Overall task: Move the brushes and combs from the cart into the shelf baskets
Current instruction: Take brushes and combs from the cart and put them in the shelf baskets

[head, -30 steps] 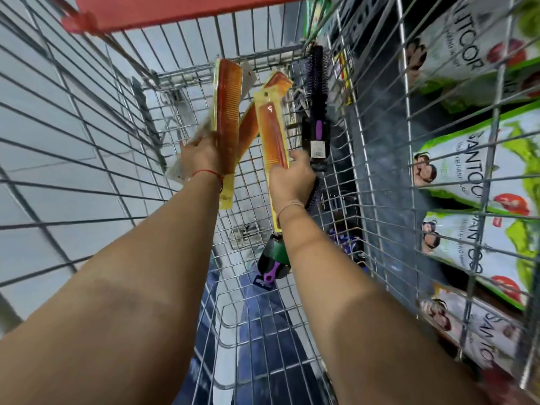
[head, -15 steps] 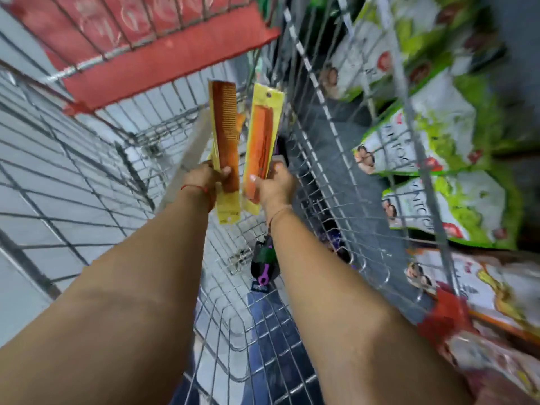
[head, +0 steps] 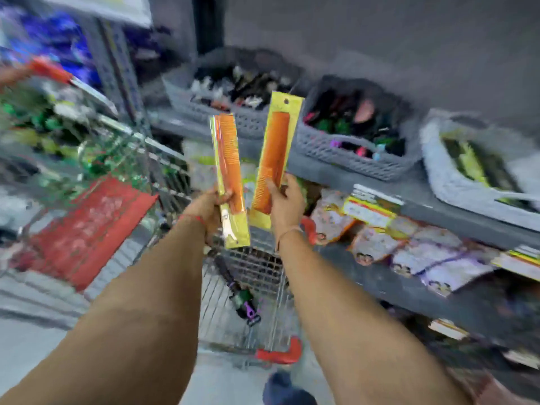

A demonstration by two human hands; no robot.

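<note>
My left hand (head: pixel 211 208) grips orange combs in yellow packaging (head: pixel 229 171), held upright above the wire cart (head: pixel 271 317). My right hand (head: pixel 287 204) grips another packaged orange comb (head: pixel 276 147), tilted slightly right. Both are raised in front of a grey shelf (head: pixel 336 176) that carries grey baskets: one at the left (head: pixel 204 109), a middle one (head: pixel 336 150) with dark and coloured hair items, and a paler one at the right (head: pixel 455 182). A dark brush with purple and green parts (head: pixel 244 299) lies on the cart's floor.
The cart's red child-seat flap (head: pixel 87 226) stands open at the left. Packets with printed faces (head: pixel 409 252) fill the lower shelf at the right. A red cart corner bumper (head: pixel 280 353) and my shoe (head: pixel 286 390) sit near the bottom. The view is motion-blurred.
Both hands have lifted the combs out of the cart and up toward the shelf. The view has swung from inside the cart to the baskets. The black brush seen earlier behind my right hand is gone from it.
</note>
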